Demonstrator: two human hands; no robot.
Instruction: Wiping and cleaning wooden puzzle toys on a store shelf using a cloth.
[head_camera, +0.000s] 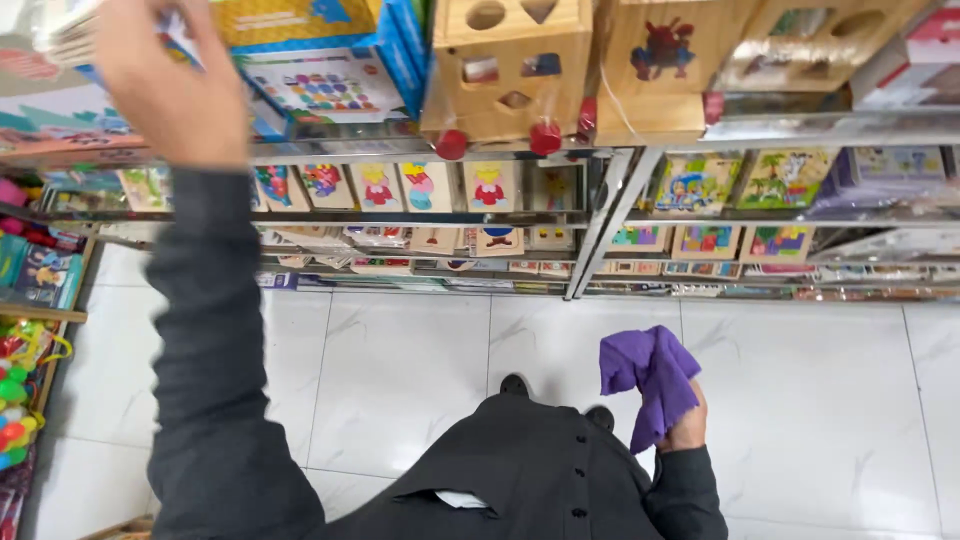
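White marble-look floor tiles (400, 370) below, metal shelves (600, 215) packed with toys ahead. Top shelf: wooden shape-sorter box (508, 65) on red wheels, a second wooden box (655, 60) with a painted figure, flat colourful game boxes (315, 85) stacked to the left. Lower shelves: rows of small wooden picture puzzles (430, 185), more puzzle boards (740, 180) on the right-hand unit. Bright plastic toys (15, 400) at the far left edge.

Left hand (170, 85) raised high in a dark sleeve, up against the stacked game boxes on the top shelf; back of the hand toward the camera and blurred, fingers hidden, so cannot tell whether gripping a box or only touching it.

Right hand (688, 425) held low near the waist, above the floor and well apart from the shelves, fingers closed around a purple cloth (650, 380). Cloth bunched, most of it rising loose above the fist.

Cloth judged soft, light and limp: no fragility, no slip risk, easy to crumple, best held by a gathered handful as now. Game boxes judged light cardboard, stiff but easily dented at the corners, and stacked loosely; best taken by the long edges, with thumb on top and fingers under.
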